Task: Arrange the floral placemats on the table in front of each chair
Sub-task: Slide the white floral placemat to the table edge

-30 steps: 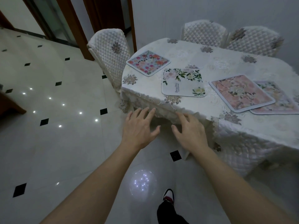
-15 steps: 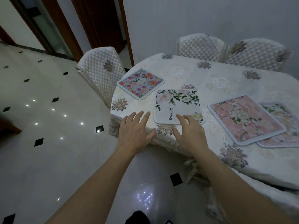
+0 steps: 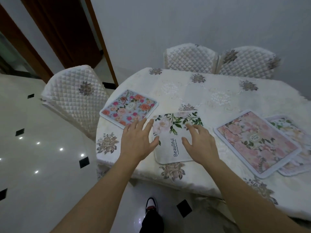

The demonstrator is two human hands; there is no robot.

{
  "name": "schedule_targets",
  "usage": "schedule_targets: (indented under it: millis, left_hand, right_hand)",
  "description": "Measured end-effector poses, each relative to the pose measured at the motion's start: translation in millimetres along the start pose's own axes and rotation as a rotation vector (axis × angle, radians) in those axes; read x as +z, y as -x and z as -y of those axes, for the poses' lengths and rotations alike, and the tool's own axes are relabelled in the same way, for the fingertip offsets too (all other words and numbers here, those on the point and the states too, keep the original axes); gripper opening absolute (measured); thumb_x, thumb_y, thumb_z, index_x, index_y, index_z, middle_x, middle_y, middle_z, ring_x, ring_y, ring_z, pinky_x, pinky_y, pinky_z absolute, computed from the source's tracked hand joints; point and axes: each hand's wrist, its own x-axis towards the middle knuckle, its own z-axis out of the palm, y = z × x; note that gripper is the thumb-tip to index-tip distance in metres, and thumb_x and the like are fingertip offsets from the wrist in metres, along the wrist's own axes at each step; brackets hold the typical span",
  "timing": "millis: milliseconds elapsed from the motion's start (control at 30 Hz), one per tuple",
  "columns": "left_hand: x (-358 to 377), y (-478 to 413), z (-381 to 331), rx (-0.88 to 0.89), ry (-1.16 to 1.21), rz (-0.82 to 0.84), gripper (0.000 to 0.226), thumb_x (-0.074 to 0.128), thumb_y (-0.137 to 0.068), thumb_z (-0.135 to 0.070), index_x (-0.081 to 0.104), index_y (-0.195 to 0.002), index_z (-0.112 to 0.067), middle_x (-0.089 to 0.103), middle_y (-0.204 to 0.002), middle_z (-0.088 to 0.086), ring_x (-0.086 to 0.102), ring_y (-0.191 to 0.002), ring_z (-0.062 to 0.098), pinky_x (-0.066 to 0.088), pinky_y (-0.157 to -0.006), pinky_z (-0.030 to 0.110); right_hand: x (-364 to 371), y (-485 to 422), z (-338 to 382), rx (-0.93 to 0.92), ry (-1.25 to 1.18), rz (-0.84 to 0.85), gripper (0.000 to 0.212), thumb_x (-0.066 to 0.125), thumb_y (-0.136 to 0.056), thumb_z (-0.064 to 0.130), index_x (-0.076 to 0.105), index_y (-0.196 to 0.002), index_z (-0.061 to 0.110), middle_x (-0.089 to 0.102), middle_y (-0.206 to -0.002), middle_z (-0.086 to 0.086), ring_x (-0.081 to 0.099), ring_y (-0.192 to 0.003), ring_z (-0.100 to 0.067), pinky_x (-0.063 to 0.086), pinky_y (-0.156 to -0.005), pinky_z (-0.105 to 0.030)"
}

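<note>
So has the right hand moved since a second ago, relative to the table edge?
Yes. The right hand has gone forward over the table's near edge, from in front of the tablecloth's overhang to above the white "Beautiful" placemat, fingers spread.

Counter [image 3: 218, 91] cloth: cream-white w/ embossed pale florals + grey-brown rose motifs round the edge. White placemat [image 3: 170, 148]: white ground, pale pink blooms & dark green leaves at far end, dark "Beautiful" lettering. Blue placemat [image 3: 129, 108]: light blue w/ orange, pink, magenta roses, white border. Pink placemat [image 3: 255, 142]: soft pink floral all over, bits of green, white border. Fourth placemat [image 3: 286, 125] under it: white/pink w/ green leaves, mostly covered. Chairs [image 3: 74, 98]: quilted cream diamond pattern, grey-brown flower motif. Floor [image 3: 42, 165]: glossy off-white tiles w/ small black diamond insets. Wall [image 3: 185, 22]: grey-white. Door frame [image 3: 55, 27]: dark red-brown. Shoe [image 3: 151, 204]: black, white & red.
</note>
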Motion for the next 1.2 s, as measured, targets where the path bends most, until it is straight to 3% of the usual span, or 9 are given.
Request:
schedule_targets:
  millis: [267,500,633,800,967,1100,1200]
  left_hand:
    - [39.5,-98.1,32.5,0.084,0.118,0.016,0.063,0.044,-0.087,-0.061,0.051,-0.138,-0.025,0.056,-0.141,0.003,0.051,-0.129,0.028,0.040,-0.106,0.047]
    - [74.2,-130.2,22.9,0.092,0.213,0.106,0.066,0.045,-0.087,-0.060,0.046,-0.143,-0.026,0.050,-0.147,0.001,0.044,-0.134,0.025,0.035,-0.112,0.047]
    - [91.2,-134.8,15.0,-0.028,0.265,0.155,0.067,0.047,-0.086,-0.063,0.045,-0.143,-0.028,0.050,-0.147,0.000,0.043,-0.135,0.025,0.033,-0.111,0.048]
    - [112.8,-128.8,6.2,-0.226,0.361,0.262,0.071,0.045,-0.083,-0.069,0.043,-0.143,-0.030,0.052,-0.143,0.000,0.048,-0.127,0.026,0.045,-0.100,0.045]
    - [136.0,-119.6,-3.8,-0.428,0.448,0.399,0.071,0.052,-0.081,-0.065,0.041,-0.143,-0.031,0.043,-0.139,0.008,0.040,-0.126,0.029,0.046,-0.094,0.045]
    - [149.7,-113.1,-11.8,-0.530,0.522,0.461,0.072,0.056,-0.081,-0.062,0.041,-0.142,-0.028,0.043,-0.127,0.010,0.044,-0.119,0.030,0.046,-0.092,0.042]
    - [157.0,-109.9,-16.0,-0.567,0.573,0.460,0.074,0.063,-0.083,-0.056,0.039,-0.144,-0.021,0.043,-0.130,0.014,0.049,-0.118,0.032,0.047,-0.092,0.041]
  right_hand:
    - [13.7,-70.8,15.3,0.148,0.052,-0.014,0.055,0.050,-0.093,0.046,0.042,-0.144,0.027,0.048,-0.144,-0.005,0.043,-0.132,-0.025,0.038,-0.107,-0.046]
    - [24.4,-82.3,-10.7,0.264,0.068,-0.002,0.056,0.051,-0.092,0.045,0.041,-0.144,0.028,0.049,-0.143,-0.005,0.045,-0.131,-0.025,0.040,-0.106,-0.048]
    - [28.9,-90.0,-33.2,0.288,0.075,0.019,0.055,0.052,-0.092,0.044,0.043,-0.144,0.025,0.051,-0.140,-0.005,0.048,-0.127,-0.025,0.042,-0.104,-0.046]
    - [35.3,-103.9,-65.3,0.335,0.024,0.072,0.055,0.053,-0.094,0.041,0.042,-0.145,0.023,0.051,-0.140,-0.008,0.049,-0.125,-0.028,0.045,-0.102,-0.047]
    - [49.5,-116.0,-99.6,0.393,-0.015,0.149,0.055,0.054,-0.094,0.037,0.041,-0.145,0.019,0.051,-0.137,-0.014,0.051,-0.121,-0.033,0.048,-0.096,-0.048]
    - [66.6,-124.2,-118.1,0.446,-0.028,0.224,0.054,0.052,-0.095,0.038,0.039,-0.144,0.020,0.050,-0.134,-0.016,0.049,-0.119,-0.035,0.048,-0.094,-0.047]
    - [79.8,-129.1,-125.6,0.477,-0.057,0.268,0.051,0.051,-0.095,0.038,0.041,-0.142,0.019,0.050,-0.129,-0.019,0.051,-0.114,-0.037,0.050,-0.089,-0.047]
